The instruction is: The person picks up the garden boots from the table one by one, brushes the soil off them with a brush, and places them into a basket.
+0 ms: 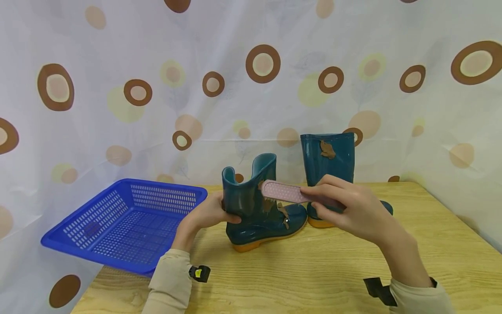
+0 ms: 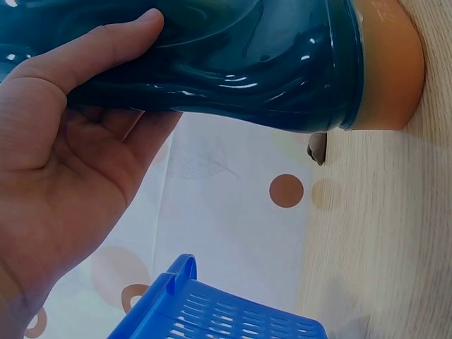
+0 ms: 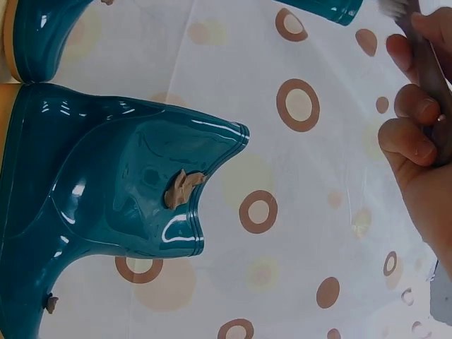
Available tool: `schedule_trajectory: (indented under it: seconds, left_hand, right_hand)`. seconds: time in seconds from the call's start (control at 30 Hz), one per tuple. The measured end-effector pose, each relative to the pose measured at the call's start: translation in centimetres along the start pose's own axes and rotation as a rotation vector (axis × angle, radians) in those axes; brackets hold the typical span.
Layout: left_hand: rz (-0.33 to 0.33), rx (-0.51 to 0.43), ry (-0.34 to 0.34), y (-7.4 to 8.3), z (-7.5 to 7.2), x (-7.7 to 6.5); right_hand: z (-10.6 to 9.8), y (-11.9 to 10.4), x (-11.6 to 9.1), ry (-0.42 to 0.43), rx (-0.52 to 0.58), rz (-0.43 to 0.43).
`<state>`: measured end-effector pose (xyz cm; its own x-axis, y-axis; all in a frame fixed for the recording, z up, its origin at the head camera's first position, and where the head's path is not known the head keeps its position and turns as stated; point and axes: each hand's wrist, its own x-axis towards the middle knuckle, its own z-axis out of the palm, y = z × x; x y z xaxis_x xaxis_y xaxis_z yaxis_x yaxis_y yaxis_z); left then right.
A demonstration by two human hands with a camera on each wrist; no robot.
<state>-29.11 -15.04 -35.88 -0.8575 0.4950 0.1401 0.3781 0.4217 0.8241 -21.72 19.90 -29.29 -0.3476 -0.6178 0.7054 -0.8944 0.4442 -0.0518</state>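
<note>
A dark teal rubber boot [image 1: 245, 205] with an orange sole stands slightly tilted on the table, brown mud-like clumps [image 1: 283, 213] on its shaft and foot. Wrapped around the back of its shaft, my left hand [image 1: 209, 213] grips it, thumb on the near side. My right hand [image 1: 345, 207] holds a pink brush [image 1: 286, 192] by its handle, bristles facing down, its head overlapping the boot's shaft in the head view. A second teal boot [image 1: 329, 161] stands upright behind the right hand, a brown clump [image 3: 183, 189] near its top.
A blue perforated plastic basket [image 1: 117, 261] sits at the left of the wooden table [image 1: 313, 270]. Behind the table hangs a white curtain [image 1: 227, 35] patterned with brown circles. The table's right edge runs along the curtain.
</note>
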Motion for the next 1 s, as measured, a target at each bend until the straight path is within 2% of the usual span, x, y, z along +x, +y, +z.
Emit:
schedule_trajectory:
  seconds: [0.1,0.27,0.53,0.77,1.0]
  left_hand:
    - [0.004,-0.001,0.0,0.0,0.0,0.0]
    - [-0.003,-0.011,-0.004,0.0,0.0,0.0]
    - [-0.005,-0.009,0.002,0.1,0.0,0.0]
    - [0.024,0.0,-0.007,0.0,0.0,0.1]
    - [0.016,-0.006,-0.003,0.1,0.0,0.1]
  right_hand:
    - [0.0,-0.1,0.1,0.036,-0.015,-0.008]
    - [0.6,-0.2,0.4,0.04,-0.078,-0.008]
    - [1.8,-0.1,0.7,0.09,-0.129,-0.052]
    - [2.1,-0.1,0.7,0.049,-0.128,-0.041]
    - [1.8,0.0,0.5,-0.003,-0.138,-0.001]
